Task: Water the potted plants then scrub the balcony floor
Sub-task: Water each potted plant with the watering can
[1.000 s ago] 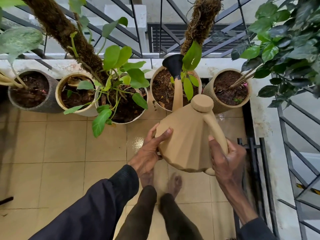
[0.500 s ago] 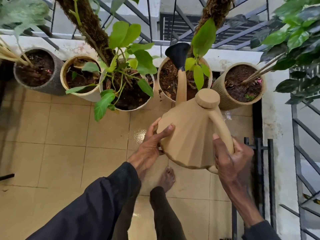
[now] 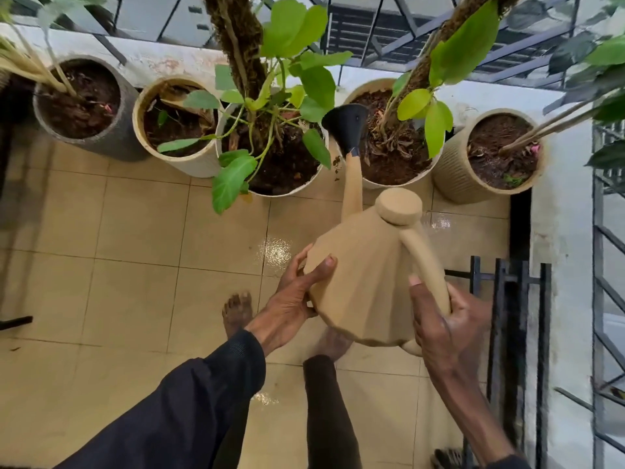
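Head view: your right hand (image 3: 446, 319) grips the handle of the watering can (image 3: 365, 275); your left hand (image 3: 292, 302) clasps its body. The can tilts above the tiled floor (image 3: 135, 265), black rose (image 3: 346, 125) over the rim of a potted plant (image 3: 392, 154).

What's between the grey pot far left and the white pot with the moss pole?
Just one cream planted pot, seen in the head view.
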`<state>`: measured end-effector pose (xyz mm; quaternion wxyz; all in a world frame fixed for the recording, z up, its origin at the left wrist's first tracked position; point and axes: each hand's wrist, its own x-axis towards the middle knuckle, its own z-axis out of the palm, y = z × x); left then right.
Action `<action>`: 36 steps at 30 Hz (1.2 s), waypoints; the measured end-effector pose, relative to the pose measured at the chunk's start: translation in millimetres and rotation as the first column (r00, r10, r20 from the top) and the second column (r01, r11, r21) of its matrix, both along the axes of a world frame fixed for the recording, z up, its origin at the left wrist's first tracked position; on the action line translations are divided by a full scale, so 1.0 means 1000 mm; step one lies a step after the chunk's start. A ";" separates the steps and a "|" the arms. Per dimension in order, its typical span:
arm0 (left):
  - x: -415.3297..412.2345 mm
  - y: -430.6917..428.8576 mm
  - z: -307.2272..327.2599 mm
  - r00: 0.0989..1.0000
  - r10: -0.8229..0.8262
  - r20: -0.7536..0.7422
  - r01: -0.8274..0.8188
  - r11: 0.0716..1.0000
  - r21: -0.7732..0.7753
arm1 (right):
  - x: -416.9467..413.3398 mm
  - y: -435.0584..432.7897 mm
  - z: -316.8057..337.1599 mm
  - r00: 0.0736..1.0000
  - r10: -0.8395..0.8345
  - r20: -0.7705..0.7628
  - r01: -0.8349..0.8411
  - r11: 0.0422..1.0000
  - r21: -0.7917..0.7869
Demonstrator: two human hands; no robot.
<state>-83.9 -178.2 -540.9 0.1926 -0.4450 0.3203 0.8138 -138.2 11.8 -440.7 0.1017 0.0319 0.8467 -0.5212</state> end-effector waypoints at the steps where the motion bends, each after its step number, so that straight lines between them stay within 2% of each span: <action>1: 0.005 -0.006 0.000 1.000 0.008 0.008 -0.008 1.000 0.000 | 0.003 -0.006 0.001 1.000 0.008 0.007 -0.008 1.000 0.006; 10: 0.036 -0.052 0.005 0.997 0.048 0.065 -0.048 0.999 0.008 | 0.013 -0.061 -0.001 0.998 0.025 0.060 -0.031 0.994 0.102; 20: 0.052 -0.074 0.002 0.997 0.018 0.080 -0.024 0.997 0.068 | -0.005 -0.098 -0.002 0.999 0.034 0.025 -0.036 0.997 0.063; 25: 0.050 -0.080 0.004 0.993 0.071 0.099 -0.081 0.991 0.102 | -0.017 -0.112 -0.004 0.999 0.037 -0.018 -0.035 0.993 0.110; 29: 0.043 -0.084 0.008 0.984 0.082 0.157 -0.095 0.992 0.078 | -0.025 -0.114 0.003 0.996 0.085 0.025 -0.088 0.981 0.171; 36: 0.037 -0.085 0.011 0.978 0.081 0.194 -0.096 0.993 0.069 | -0.036 -0.123 0.011 0.995 0.051 0.085 -0.069 0.973 0.219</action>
